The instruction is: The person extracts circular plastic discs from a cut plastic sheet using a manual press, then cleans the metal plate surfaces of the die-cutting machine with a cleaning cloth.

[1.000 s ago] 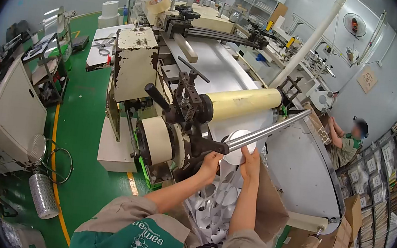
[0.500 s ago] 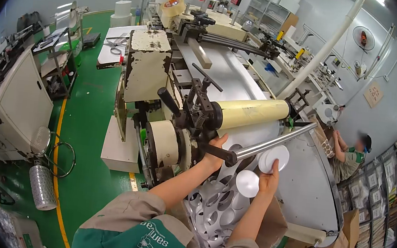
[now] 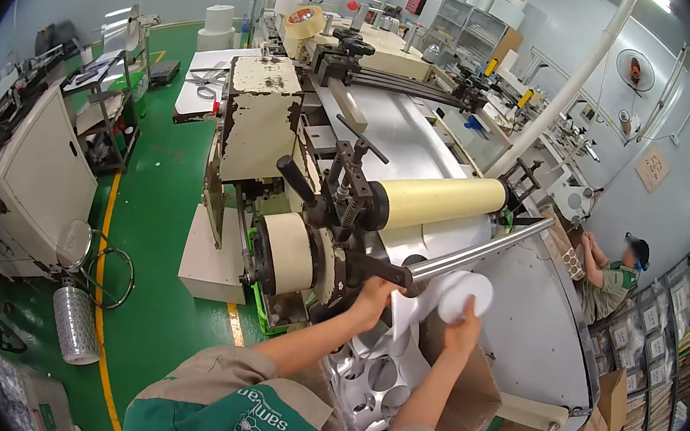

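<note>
My right hand [image 3: 462, 333] is closed on white discs [image 3: 464, 299], held up beside the steel bar. My left hand [image 3: 373, 299] is under the black bracket [image 3: 377, 268]; its fingers are partly hidden and look closed on the edge of the punched silvery-white sheet [image 3: 403, 314]. This sheet, full of round holes, hangs down in folds between my forearms into a cardboard box [image 3: 461, 388]. Above my hands are the steel bar [image 3: 484, 251] and a yellow roller [image 3: 443, 203], with a smooth silvery sheet [image 3: 387, 136] behind the roller.
The machine's cream housing [image 3: 260, 122] and drum [image 3: 289, 252] stand left of my hands. A grey metal panel [image 3: 532, 319] is at the right. Farther right, a co-worker [image 3: 612, 277] sits near shelves [image 3: 658, 358]. Green floor [image 3: 155, 221] with a yellow line runs along the left.
My left hand has moved down from beside the roller to beneath the bracket. The punched sheet has shifted and folded lower. The discs in my right hand have moved slightly down and left.
</note>
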`<state>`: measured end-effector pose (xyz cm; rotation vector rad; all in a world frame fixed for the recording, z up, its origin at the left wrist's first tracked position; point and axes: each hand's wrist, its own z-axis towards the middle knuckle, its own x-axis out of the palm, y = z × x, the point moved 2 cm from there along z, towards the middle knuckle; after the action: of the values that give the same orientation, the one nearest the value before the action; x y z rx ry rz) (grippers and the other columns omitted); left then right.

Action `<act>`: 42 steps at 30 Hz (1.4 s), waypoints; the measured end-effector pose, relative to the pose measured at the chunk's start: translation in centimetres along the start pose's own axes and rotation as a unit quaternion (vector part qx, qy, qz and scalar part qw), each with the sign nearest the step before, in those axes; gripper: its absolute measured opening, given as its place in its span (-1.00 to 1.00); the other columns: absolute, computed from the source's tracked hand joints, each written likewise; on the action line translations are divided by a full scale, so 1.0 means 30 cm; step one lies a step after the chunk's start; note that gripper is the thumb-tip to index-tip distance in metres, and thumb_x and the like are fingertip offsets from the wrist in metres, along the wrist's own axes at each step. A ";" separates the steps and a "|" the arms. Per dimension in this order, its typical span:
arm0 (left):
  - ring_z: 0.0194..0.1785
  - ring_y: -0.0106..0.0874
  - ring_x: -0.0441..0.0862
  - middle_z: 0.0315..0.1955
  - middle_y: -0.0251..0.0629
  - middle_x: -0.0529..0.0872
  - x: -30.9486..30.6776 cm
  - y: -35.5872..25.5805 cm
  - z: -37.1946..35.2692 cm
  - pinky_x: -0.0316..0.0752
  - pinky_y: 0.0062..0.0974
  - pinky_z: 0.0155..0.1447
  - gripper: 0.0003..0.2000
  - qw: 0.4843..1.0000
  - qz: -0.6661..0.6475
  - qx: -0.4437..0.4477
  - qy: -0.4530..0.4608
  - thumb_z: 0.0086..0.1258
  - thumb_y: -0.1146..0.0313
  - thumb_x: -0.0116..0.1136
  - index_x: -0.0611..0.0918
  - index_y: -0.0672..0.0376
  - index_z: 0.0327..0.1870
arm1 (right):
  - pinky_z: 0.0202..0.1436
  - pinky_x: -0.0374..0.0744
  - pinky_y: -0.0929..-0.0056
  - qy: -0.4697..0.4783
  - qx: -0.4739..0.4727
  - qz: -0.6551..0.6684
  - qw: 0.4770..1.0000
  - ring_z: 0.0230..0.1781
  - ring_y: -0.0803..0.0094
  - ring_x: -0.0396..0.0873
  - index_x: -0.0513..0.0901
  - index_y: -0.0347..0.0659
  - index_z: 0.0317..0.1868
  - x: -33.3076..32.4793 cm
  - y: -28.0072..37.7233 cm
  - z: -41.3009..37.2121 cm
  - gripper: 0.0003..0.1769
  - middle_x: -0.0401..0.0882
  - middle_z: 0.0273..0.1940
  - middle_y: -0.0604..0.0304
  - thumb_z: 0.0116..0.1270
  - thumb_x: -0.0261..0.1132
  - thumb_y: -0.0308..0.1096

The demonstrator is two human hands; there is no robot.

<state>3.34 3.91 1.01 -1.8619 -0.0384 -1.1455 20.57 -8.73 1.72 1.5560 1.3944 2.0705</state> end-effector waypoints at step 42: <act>-0.07 -0.57 0.38 -0.24 -0.41 0.54 -0.014 -0.081 0.106 0.14 -0.52 0.18 -0.71 0.996 -0.033 0.083 -0.005 0.33 0.16 0.12 0.51 0.19 -0.12 | 0.15 0.47 0.22 -0.017 -0.023 0.073 0.997 0.07 0.22 0.48 0.37 -0.33 0.18 -0.111 0.119 -0.042 -0.49 0.48 0.09 0.07 0.28 0.26 -0.32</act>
<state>4.20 7.75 1.90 -1.7304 -0.1965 -1.1435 22.21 -13.47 2.32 1.7130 1.2461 2.1305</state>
